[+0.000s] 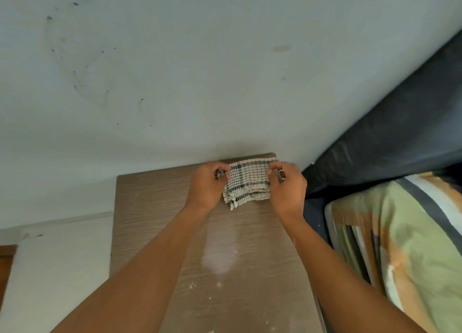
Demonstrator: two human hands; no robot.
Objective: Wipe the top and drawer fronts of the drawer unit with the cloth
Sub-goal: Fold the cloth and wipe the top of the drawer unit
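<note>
A white cloth with dark checks is stretched between both hands above the far end of the drawer unit's top. My left hand pinches its left edge and my right hand pinches its right edge. The cloth hangs folded, its lower edge close to the wood. The drawer unit has a light brown wood-grain top with a pale dusty patch and crumbs toward the near end. The drawer fronts are out of sight below the frame.
A marked pale wall rises right behind the unit. On the right stands a dark padded headboard and a bed with green, orange and striped bedding, close to the unit's right side. White floor or skirting lies to the left.
</note>
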